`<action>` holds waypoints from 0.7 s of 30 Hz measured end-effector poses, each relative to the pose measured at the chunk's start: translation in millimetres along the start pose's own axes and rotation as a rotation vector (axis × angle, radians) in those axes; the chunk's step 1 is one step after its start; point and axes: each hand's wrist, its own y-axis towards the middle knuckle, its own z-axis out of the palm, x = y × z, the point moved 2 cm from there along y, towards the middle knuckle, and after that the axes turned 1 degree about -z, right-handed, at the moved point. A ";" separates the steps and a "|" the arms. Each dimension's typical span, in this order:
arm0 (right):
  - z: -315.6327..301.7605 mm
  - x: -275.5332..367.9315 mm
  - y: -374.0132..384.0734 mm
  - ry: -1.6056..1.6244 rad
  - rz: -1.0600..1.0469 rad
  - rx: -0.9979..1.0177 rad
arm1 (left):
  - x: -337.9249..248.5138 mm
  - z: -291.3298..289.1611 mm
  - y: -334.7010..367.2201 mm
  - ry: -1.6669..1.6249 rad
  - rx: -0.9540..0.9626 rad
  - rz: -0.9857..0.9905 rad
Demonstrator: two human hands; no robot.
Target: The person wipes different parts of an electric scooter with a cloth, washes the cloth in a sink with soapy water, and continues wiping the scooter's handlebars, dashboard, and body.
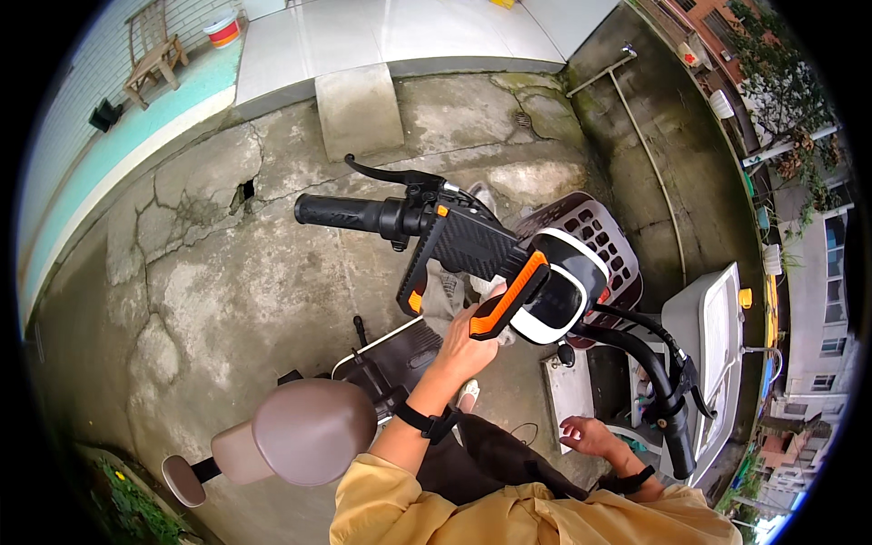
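My left hand (467,345) reaches in beneath the black phone holder with orange clips (477,245) on an electric scooter's handlebar. A bunched grey cloth (443,292) shows around it and seems to be in its grasp; the fingertips are hidden behind the orange clip. Right beside that hand is the white-and-black display housing (551,286). Lower right, my right hand (590,438) hangs with loosely bent fingers, apart from the handlebar and holding nothing visible. The left handlebar grip (336,213) with its brake lever points left; the right grip (678,445) points down.
A brown scooter seat (313,431) with backrest is at lower left. In front of the scooter sits a perforated basket (595,227). A grey-white sink (713,327) stands at right by the wall. Cracked concrete floor, a small ramp (359,113) and a wooden chair (154,59) lie beyond.
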 end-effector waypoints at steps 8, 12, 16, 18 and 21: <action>-19.1 20.0 8.8 0.031 0.025 -0.111 | 0.5 5.5 -39.5 -0.554 -0.039 -0.383; -42.7 -70.5 -55.8 0.212 0.187 -0.393 | -50.2 -15.7 -53.3 -1.238 0.130 -0.445; -131.3 -84.4 -121.1 0.797 0.388 -0.630 | -119.2 -39.3 -36.9 -1.389 0.463 -0.441; -189.3 -65.0 -133.4 0.795 0.227 -0.742 | -142.9 -40.9 -14.5 -1.520 0.538 -0.432; -270.0 -21.1 -133.0 0.786 -0.128 -0.698 | -163.8 -32.2 19.2 -1.694 0.586 -0.418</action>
